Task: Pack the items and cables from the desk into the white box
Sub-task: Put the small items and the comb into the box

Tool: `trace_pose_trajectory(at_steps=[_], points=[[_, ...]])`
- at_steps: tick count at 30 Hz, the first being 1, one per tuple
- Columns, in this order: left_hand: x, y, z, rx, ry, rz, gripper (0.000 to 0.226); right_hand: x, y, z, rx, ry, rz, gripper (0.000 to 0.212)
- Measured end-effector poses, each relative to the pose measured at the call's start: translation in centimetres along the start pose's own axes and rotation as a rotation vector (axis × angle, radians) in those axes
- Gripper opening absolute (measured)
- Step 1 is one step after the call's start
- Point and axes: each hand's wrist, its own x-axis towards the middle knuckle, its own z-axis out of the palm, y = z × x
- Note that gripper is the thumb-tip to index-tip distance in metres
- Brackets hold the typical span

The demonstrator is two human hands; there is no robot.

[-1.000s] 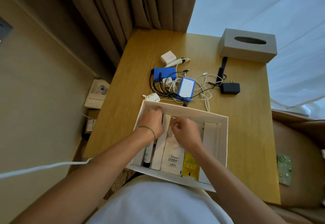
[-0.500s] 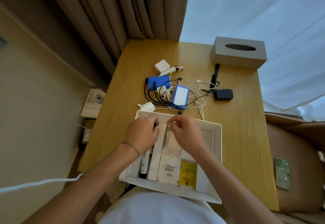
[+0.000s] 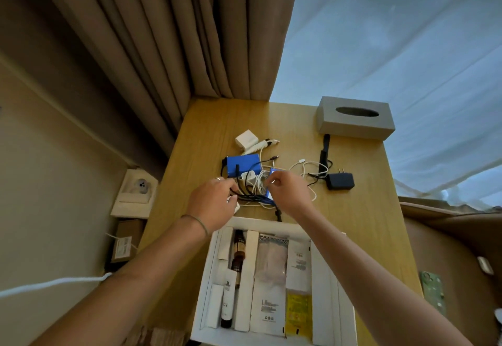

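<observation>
The white box (image 3: 207,277) sits at the desk's near edge and holds sachets, a tube and a brown bottle. Beyond it lies a tangle of black cables (image 3: 245,196) and white cables (image 3: 307,167) around a blue box (image 3: 243,165). My left hand (image 3: 214,204) is over the tangle's left side, fingers closed on the black cables. My right hand (image 3: 290,193) pinches the left edge of a blue-edged white device (image 3: 270,196), mostly hidden under it. A white charger cube (image 3: 245,139) and a black adapter (image 3: 339,181) lie apart.
A grey tissue box (image 3: 355,120) stands at the desk's far right corner, a black strap (image 3: 324,150) in front of it. Curtains hang behind the desk. A socket panel (image 3: 135,193) is on the left, and a green phone case (image 3: 433,291) lies on the brown seat to the right.
Both hands have come out of the white box and moved forward onto the cable tangle. The view has tilted up.
</observation>
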Motion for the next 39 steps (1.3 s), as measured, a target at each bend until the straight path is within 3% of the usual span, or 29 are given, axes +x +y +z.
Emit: trace_pose_trajectory(at_steps=[5, 11, 18, 22, 29, 32, 36, 39], points=[[1.5, -2.5, 0.4, -0.011, -0.061, -0.023, 0.018, 4.4, -1.7, 3.4, -0.205, -0.031, -0.05, 0.029], [2.8, -5.7, 1.0, -0.046, -0.144, -0.086, 0.016, 8.4, -3.6, 7.1, -0.515, -0.069, -0.169, 0.019], [3.3, -7.7, 2.2, 0.007, -0.16, -0.053, 0.016, 9.8, -4.2, 8.4, -0.818, -0.119, -0.103, 0.016], [3.6, -8.1, 3.2, 0.028, -0.176, -0.027, 0.015, 10.2, -4.3, 8.5, -0.813, -0.142, -0.077, 0.016], [4.4, -8.8, 5.5, 0.046, -0.234, -0.042, 0.022, 9.8, -2.5, 8.0, -0.616, 0.035, -0.138, 0.039], [4.6, -8.8, 6.5, 0.041, -0.257, -0.041, 0.043, 8.8, -1.9, 6.9, -0.4, 0.105, -0.08, 0.039], [5.0, -8.5, 7.7, 0.063, -0.31, -0.029, 0.077, 7.1, -2.2, 4.7, 0.207, 0.145, 0.119, 0.033], [5.2, -8.3, 8.6, 0.102, -0.336, -0.014, 0.085, 5.3, -2.9, 2.7, 0.727, 0.119, 0.243, 0.016]])
